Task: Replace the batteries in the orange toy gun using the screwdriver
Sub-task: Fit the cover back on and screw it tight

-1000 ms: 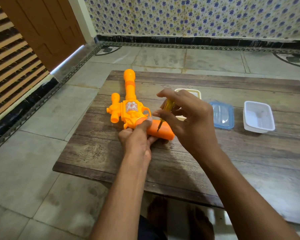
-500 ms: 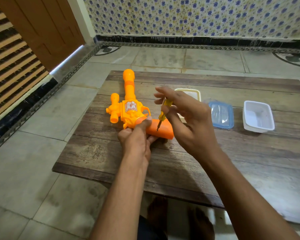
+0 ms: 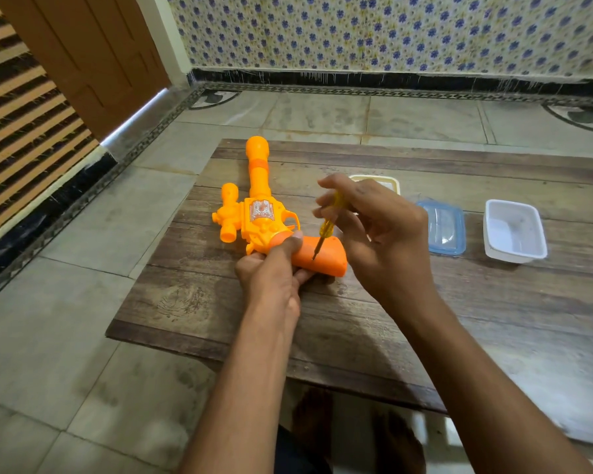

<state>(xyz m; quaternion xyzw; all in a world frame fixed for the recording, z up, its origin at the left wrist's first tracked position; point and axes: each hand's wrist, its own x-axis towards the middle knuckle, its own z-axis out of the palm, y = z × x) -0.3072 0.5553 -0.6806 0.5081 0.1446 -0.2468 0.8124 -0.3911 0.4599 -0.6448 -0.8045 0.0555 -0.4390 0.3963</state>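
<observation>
Toy gun flat — barrel pointing away

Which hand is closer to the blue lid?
Right. The right hand, pinching the screwdriver, is just left of the blue lid; the left hand grips the toy gun farther left.

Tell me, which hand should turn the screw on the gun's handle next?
Right. The right hand already pinches the screwdriver, its tip on the toy gun handle. The left hand grips the gun, steadying it on the table.
</observation>
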